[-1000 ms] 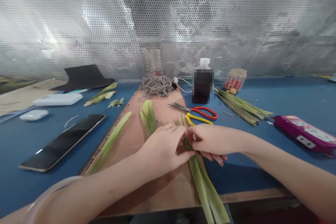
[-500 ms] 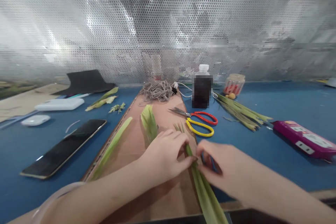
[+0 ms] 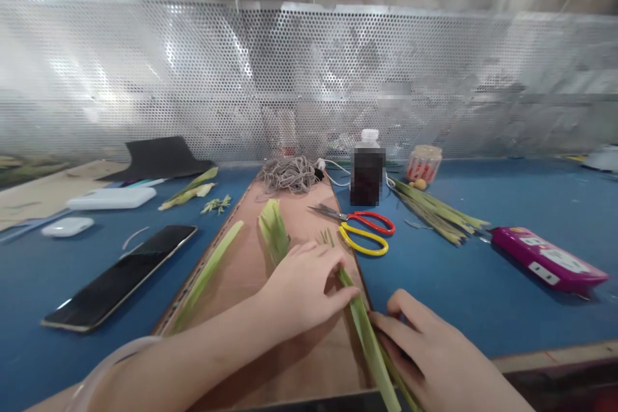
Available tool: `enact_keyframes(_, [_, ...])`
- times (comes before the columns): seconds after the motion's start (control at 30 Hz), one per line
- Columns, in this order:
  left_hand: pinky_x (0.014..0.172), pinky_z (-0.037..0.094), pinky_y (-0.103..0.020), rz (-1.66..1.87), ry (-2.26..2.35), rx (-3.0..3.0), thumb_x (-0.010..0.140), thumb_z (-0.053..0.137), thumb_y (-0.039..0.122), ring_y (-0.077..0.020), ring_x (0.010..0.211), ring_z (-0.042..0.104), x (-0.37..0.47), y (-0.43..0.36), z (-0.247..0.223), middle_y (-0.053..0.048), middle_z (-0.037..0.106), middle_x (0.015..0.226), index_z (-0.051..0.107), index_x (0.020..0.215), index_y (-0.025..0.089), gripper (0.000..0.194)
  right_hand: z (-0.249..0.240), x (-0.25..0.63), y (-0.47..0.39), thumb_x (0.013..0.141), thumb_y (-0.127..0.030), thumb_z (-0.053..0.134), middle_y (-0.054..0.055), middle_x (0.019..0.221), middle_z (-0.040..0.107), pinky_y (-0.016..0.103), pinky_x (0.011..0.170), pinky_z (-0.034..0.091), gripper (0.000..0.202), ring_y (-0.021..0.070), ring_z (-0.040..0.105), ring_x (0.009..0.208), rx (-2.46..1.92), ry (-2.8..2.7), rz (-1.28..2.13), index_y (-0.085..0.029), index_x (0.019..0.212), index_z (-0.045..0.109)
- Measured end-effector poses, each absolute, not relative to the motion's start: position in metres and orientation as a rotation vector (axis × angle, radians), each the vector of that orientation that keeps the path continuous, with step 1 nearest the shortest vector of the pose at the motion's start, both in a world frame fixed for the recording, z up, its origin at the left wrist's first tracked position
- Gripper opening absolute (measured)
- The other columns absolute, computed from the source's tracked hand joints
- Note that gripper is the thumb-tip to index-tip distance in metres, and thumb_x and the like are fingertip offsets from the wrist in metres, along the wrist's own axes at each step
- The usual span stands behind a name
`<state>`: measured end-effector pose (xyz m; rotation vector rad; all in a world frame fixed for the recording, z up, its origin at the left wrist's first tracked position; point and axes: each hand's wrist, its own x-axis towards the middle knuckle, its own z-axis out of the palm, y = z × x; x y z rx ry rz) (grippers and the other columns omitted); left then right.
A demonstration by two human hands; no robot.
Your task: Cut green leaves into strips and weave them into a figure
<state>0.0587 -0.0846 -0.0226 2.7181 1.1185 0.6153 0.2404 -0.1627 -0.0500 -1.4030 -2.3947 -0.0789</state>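
A long green leaf strip [image 3: 365, 328], which looks like husk, runs from the cardboard down toward the front edge, its lower part split into two lengths. My left hand [image 3: 309, 290] pinches its upper part between thumb and fingers, with thin pointed ends showing beyond. Lower down, my right hand [image 3: 425, 347] is curled at the strip's right edge, and one length passes under its fingers. Above my hands lie scissors [image 3: 360, 228] with one red and one yellow handle. A crumpled pale-green husk piece [image 3: 273, 232] and another flat green strip [image 3: 212, 270] rest on the cardboard [image 3: 246, 335].
A black phone [image 3: 120, 277] and white cases [image 3: 111, 198] lie left on the blue table. Grey cord [image 3: 290, 175] is heaped at the back. A dark bottle [image 3: 367, 174], a jar [image 3: 425, 163], a leaf bundle [image 3: 439, 209] and a purple packet [image 3: 545, 257] stand or lie right.
My right hand has moved down and right along the leaf strip and turned over. The strip's lower part now shows two separate lengths. My left hand keeps its pinch; the view has tipped up slightly.
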Motion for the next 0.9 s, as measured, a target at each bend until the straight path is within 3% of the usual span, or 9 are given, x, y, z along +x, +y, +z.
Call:
enact_keyframes(0.27, [0.071,0.039,-0.037,0.630,1.195,2.733,0.077,0.046,0.045,-0.0221,0.076,0.052,0.063,-0.085,-0.023,-0.003,0.059,0.073,0.052,0.075,0.018,0.027,-0.059,0.240,-0.166,0.073,-0.009,0.041,0.006,0.076,0.049,0.028,0.054,0.049,0.023,0.0183,0.053,0.067,-1.301,-2.406,-0.322,-0.016,0.087,0.057])
enact_keyframes(0.53, [0.072,0.038,-0.034,0.625,1.130,2.760,0.078,0.047,0.047,-0.0206,0.076,0.053,0.063,-0.081,-0.025,-0.002,0.060,0.072,0.056,0.072,0.020,0.029,-0.036,0.235,-0.187,0.066,-0.005,0.049,0.005,0.076,0.051,0.027,0.057,0.047,0.016,0.0172,0.051,0.070,-1.330,-2.485,-0.249,-0.020,0.068,0.054])
enact_keyframes(0.63, [0.072,0.037,-0.035,0.588,1.093,2.802,0.078,0.045,0.050,-0.0206,0.077,0.054,0.061,-0.080,-0.022,-0.003,0.061,0.073,0.058,0.075,0.019,0.033,-0.034,0.233,-0.190,0.064,-0.007,0.051,0.004,0.076,0.051,0.027,0.061,0.048,0.014,0.0174,0.051,0.071,-1.294,-2.460,-0.192,-0.020,0.069,0.055])
enact_keyframes(0.9, [0.074,0.034,-0.035,0.403,0.854,2.913,0.060,0.047,0.071,-0.0233,0.084,0.051,0.048,-0.081,-0.012,-0.005,0.060,0.085,0.059,0.096,0.017,0.066,-0.042,0.235,-0.194,0.063,-0.037,0.067,0.005,0.087,0.056,0.030,0.060,0.049,0.030,0.0198,0.053,0.072,-1.306,-2.486,-0.290,-0.021,0.087,0.060])
